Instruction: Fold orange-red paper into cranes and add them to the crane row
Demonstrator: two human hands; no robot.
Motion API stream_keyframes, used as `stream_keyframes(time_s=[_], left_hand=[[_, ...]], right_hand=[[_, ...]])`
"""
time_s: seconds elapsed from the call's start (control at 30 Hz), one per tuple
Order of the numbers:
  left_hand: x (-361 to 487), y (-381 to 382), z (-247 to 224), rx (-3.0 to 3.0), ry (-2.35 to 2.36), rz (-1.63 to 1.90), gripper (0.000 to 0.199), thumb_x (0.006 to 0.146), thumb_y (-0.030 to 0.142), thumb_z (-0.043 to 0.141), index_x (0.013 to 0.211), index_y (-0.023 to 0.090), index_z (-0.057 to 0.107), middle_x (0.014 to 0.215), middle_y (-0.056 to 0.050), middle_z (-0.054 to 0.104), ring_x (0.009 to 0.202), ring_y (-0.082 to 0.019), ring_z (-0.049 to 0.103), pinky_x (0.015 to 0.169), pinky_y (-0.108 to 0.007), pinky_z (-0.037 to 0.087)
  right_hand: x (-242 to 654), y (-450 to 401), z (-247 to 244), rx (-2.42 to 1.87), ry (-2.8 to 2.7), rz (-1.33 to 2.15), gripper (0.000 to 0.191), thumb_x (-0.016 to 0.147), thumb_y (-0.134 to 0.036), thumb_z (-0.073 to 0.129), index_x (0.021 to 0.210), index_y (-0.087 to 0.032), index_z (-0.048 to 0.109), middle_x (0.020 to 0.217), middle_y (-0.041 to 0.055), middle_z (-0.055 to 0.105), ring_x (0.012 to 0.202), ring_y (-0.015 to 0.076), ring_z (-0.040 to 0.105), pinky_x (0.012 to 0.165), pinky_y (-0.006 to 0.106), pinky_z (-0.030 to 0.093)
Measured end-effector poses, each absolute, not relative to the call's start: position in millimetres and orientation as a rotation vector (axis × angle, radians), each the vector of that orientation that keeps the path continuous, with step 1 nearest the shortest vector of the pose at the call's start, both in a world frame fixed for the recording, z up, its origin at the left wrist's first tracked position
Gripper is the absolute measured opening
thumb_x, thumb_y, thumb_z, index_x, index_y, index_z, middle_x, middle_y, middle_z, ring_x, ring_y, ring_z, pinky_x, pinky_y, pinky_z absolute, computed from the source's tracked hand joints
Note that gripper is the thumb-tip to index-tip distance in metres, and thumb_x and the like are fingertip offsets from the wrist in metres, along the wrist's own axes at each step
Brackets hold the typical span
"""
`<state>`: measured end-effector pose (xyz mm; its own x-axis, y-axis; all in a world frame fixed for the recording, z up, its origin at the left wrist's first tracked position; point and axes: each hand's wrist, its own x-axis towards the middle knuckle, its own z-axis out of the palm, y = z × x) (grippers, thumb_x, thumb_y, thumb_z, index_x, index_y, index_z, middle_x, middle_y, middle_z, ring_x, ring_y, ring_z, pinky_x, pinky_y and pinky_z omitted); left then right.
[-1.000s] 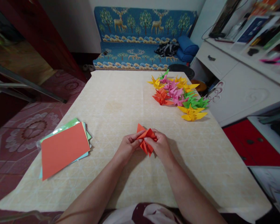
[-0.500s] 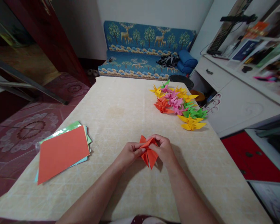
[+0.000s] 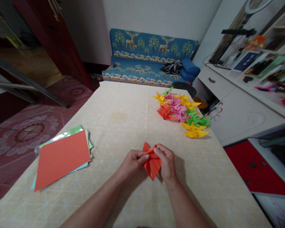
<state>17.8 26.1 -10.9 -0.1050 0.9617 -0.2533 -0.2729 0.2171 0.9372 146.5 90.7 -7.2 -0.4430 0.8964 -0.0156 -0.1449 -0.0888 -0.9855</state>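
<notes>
A partly folded piece of orange-red paper (image 3: pixel 153 167) is held above the near middle of the table, its split point towards me. My left hand (image 3: pixel 134 161) pinches its left side between thumb and fingers. The upper right edge is gripped by my right hand (image 3: pixel 165 159), thumb and fingertips together on the fold. Folded paper figures in pink, green, orange-red and yellow (image 3: pixel 194 130) lie in a group at the back right. On the left rests a stack of coloured sheets with an orange-red sheet (image 3: pixel 63 160) on top.
A pale patterned cloth covers the table (image 3: pixel 114 126). Behind it is a blue sofa (image 3: pixel 142 68) with deer and trees. At the right stands a white cabinet (image 3: pixel 242 110) bearing many small items. A dark red door (image 3: pixel 59 41) and a metal frame are at the left.
My right hand's fingertips have drawn back to the paper's upper right edge, so more of the paper shows. The camera view has tilted slightly up, shifting the table lower.
</notes>
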Motion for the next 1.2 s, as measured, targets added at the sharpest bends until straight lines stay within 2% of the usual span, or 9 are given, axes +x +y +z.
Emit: stream_keyframes(time_s=[0.17,0.3,0.57,0.77,0.83,0.93,1.03,1.1,1.2], left_hand=[[19.7,24.7,-13.8,0.818,1.197,1.236,0.041,0.074,0.049,0.069,0.078,0.009,0.078,0.061,-0.008,0.067,0.051,-0.013,0.05,0.053,-0.024,0.035],[21.7,24.5,-16.2,0.816,1.246,1.256,0.039,0.076,0.047,0.067,0.078,0.01,0.078,0.059,-0.008,0.067,0.048,-0.011,0.048,0.051,-0.023,0.032],[23.5,23.9,-23.3,0.865,1.295,1.349,0.038,0.078,0.044,0.066,0.066,0.01,0.076,0.053,-0.005,0.061,0.045,-0.01,0.042,0.048,-0.024,0.027],[22.7,22.7,-17.6,0.875,1.266,1.257,0.035,0.077,0.042,0.068,0.067,0.009,0.076,0.054,-0.006,0.062,0.045,-0.01,0.043,0.048,-0.023,0.028],[22.2,23.4,-17.2,0.852,1.269,1.27,0.033,0.075,0.042,0.07,0.071,0.01,0.077,0.056,-0.007,0.065,0.047,-0.012,0.047,0.049,-0.024,0.031],[20.0,24.9,-17.2,0.786,1.327,1.372,0.029,0.075,0.039,0.071,0.075,0.011,0.078,0.064,-0.008,0.07,0.053,-0.014,0.053,0.054,-0.025,0.038],[16.2,26.1,-14.5,0.67,1.41,1.577,0.027,0.077,0.038,0.069,0.075,0.012,0.077,0.072,-0.007,0.072,0.061,-0.015,0.057,0.06,-0.026,0.042],[13.8,26.5,-11.8,0.575,1.441,1.717,0.027,0.079,0.038,0.067,0.078,0.012,0.076,0.074,-0.006,0.072,0.063,-0.015,0.058,0.062,-0.025,0.043],[12.3,26.9,-9.3,0.468,1.444,1.821,0.026,0.078,0.038,0.068,0.076,0.013,0.075,0.071,-0.003,0.07,0.061,-0.013,0.056,0.061,-0.023,0.043]], right_hand=[[144.0,88.5,-7.3,-0.927,-1.351,1.545,0.03,0.084,-0.033,0.056,0.061,-0.019,0.044,0.061,-0.004,0.037,0.057,0.011,0.035,0.051,0.021,0.032],[143.4,87.2,-9.8,-0.974,-1.373,1.516,0.034,0.087,-0.039,0.054,0.061,-0.02,0.042,0.06,-0.0047,0.035,0.055,0.0107,0.034,0.05,0.021,0.031],[142.3,85.2,-10.1,-1.054,-1.599,1.332,0.029,0.077,-0.036,0.066,0.062,-0.019,0.049,0.057,-0.0052,0.043,0.055,0.0109,0.041,0.051,0.021,0.034],[141.4,87.6,-10.3,-1.087,-1.632,1.21,0.041,0.087,-0.041,0.054,0.054,-0.019,0.043,0.053,-0.0053,0.035,0.052,0.0104,0.036,0.049,0.023,0.029],[142.0,88.5,-8.9,-1.115,-1.576,1.204,0.041,0.09,-0.043,0.048,0.057,-0.019,0.047,0.054,-0.0044,0.039,0.052,0.0114,0.04,0.049,0.023,0.032],[144.5,87.4,-5.0,-1.02,-1.553,1.078,0.034,0.095,-0.04,0.038,0.08,-0.018,0.06,0.076,0.0027,0.057,0.073,0.0168,0.055,0.066,0.027,0.044],[146.1,81.0,-0.8,-0.827,-1.684,0.873,0.021,0.091,-0.036,0.047,0.093,-0.02,0.06,0.098,0.0076,0.058,0.096,0.0222,0.056,0.088,0.037,0.044],[143.4,74.5,0.5,-0.774,-1.79,0.784,0.016,0.083,-0.034,0.06,0.093,-0.021,0.061,0.103,0.0089,0.056,0.101,0.0246,0.055,0.09,0.04,0.045],[132.8,65.5,-1.0,-0.779,-1.885,0.719,0.021,0.075,-0.029,0.071,0.094,-0.022,0.063,0.114,0.0108,0.052,0.105,0.0259,0.054,0.089,0.041,0.047]])
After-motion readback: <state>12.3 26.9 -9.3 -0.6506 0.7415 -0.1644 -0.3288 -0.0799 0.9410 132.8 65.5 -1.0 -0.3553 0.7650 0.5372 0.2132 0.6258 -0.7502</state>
